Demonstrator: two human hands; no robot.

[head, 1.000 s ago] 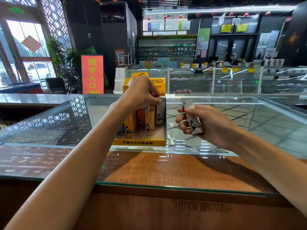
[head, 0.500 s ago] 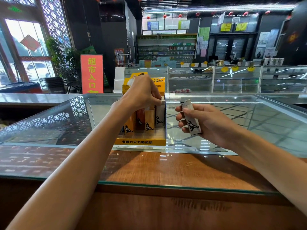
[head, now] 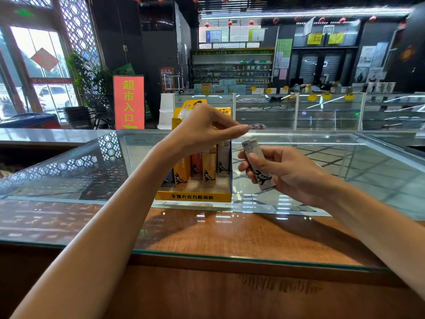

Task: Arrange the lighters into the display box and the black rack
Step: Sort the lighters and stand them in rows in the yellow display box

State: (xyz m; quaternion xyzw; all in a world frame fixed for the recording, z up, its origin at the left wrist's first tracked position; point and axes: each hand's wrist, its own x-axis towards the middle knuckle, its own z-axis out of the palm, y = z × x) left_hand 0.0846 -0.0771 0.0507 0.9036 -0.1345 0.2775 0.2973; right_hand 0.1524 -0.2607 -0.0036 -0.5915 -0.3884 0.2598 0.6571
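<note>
A yellow display box [head: 194, 196] stands on the glass counter, with several upright lighters [head: 208, 168] in yellow, orange and white in its back row. My left hand [head: 202, 130] hovers just above those lighters, fingers stretched to the right and holding nothing. My right hand [head: 285, 173] is right of the box and grips a silver-white lighter [head: 258, 166] with a black kangaroo print, tilted with its metal top up and to the left. No black rack is in view.
The box sits on a glass showcase top [head: 322, 171] behind a glass-covered wooden counter [head: 207, 229]. A red sign [head: 128, 102] and more glass cases [head: 322, 111] stand far behind.
My left hand has lifted off the lighters in the box and its fingers have opened toward the right. My right hand with the white lighter has stayed about where it was.
</note>
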